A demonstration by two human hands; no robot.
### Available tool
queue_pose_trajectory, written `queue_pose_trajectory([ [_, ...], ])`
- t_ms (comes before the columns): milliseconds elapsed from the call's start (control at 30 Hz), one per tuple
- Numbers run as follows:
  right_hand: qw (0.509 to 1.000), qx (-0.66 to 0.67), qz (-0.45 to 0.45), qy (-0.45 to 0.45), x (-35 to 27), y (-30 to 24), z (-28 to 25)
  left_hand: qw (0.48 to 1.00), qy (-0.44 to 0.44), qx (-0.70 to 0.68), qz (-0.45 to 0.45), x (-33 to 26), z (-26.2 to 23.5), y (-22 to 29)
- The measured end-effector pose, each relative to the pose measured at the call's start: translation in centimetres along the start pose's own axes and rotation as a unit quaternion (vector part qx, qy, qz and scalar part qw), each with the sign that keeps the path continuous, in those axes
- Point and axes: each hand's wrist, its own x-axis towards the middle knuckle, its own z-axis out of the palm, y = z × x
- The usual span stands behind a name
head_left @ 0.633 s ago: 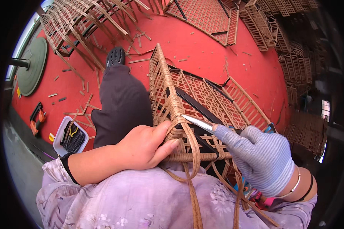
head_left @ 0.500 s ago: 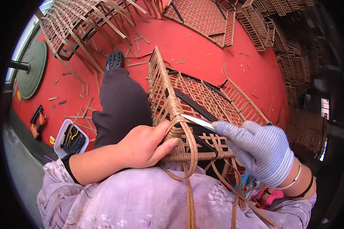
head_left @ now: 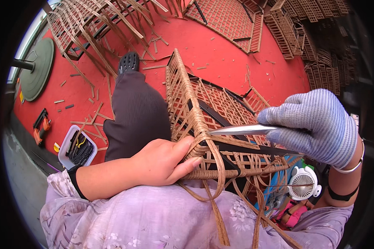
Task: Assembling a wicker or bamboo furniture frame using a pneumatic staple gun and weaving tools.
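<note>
My left hand [head_left: 160,162], bare, grips the wrapped corner of a brown wicker frame [head_left: 180,91], thumb and fingers closed around its edge. A loop of loose weaving strand [head_left: 219,166] hangs from this corner toward my lap. My right hand [head_left: 316,126], in a blue-and-white striped glove, is closed on a tapered silver metal spike [head_left: 243,130]. The spike points left, its tip at the wrapped strands just above my left thumb. Whether the tip goes under a strand I cannot tell. Black bars show inside the open weave.
Another unfinished wicker piece [head_left: 91,25] with loose ends stands at the far left. Wicker panels [head_left: 226,25] lie beyond. Left of my leg are a white tub [head_left: 96,154] of black pieces and an orange-and-black power tool [head_left: 41,128]. A white fan [head_left: 302,182] sits at lower right.
My right hand has moved right and slightly up, and more of the spike shows. My left hand keeps its grip on the corner. The view has shifted, bringing the fan into sight.
</note>
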Motion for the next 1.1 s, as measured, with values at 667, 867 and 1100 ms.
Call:
queue_pose_trajectory([
  [667, 0.991, -0.055, -0.034, -0.114, 2.8, -1.2, -0.6, 0.999, 0.014, 0.038, 0.018, -0.3, -0.1, -0.1],
  [867, 0.975, -0.204, -0.002, -0.093, 2.2, -4.7, 0.8, 0.999, 0.012, 0.034, 0.015, -0.4, 0.0, -0.1],
  [1100, 0.945, -0.323, 0.04, -0.033, -1.2, -6.2, 1.8, 0.999, 0.034, 0.023, 0.009, -0.4, 0.3, 0.0],
])
